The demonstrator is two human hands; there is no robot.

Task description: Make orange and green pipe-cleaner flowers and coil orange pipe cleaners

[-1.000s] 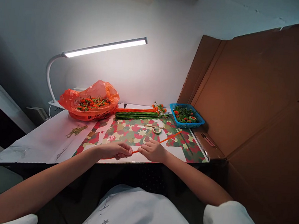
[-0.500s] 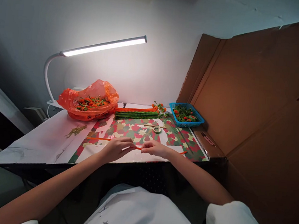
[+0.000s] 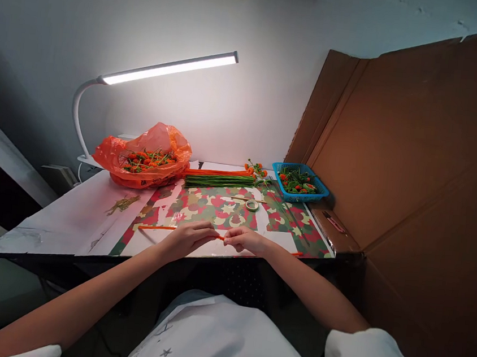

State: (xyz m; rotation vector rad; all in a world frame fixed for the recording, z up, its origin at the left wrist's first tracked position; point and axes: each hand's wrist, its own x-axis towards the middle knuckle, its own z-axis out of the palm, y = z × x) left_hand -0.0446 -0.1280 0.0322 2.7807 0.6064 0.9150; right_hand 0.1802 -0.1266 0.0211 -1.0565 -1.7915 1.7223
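Observation:
An orange pipe cleaner (image 3: 157, 228) stretches sideways just over the near edge of the table, held in both my hands. My left hand (image 3: 189, 237) pinches it near the middle, palm down. Close beside it, my right hand (image 3: 244, 240) grips the same stem between thumb and fingers. The left end sticks out past my left hand and casts a shadow on white paper; a short right end shows beyond my right wrist. Beyond the hands lie a roll of tape (image 3: 252, 205) and a thin stick (image 3: 248, 199).
Bundles of green pipe cleaners (image 3: 218, 182) and orange ones lie at the back. An orange plastic bag (image 3: 115, 160) holds orange flowers; a blue basket (image 3: 299, 197) holds green and orange pieces. A lit lamp (image 3: 171, 69) arches overhead. Cardboard (image 3: 417, 135) walls the right side.
The left end of the pipe cleaner has dipped slightly toward me. Both hands keep their pinch at almost the same place, and the head view has shifted a little.

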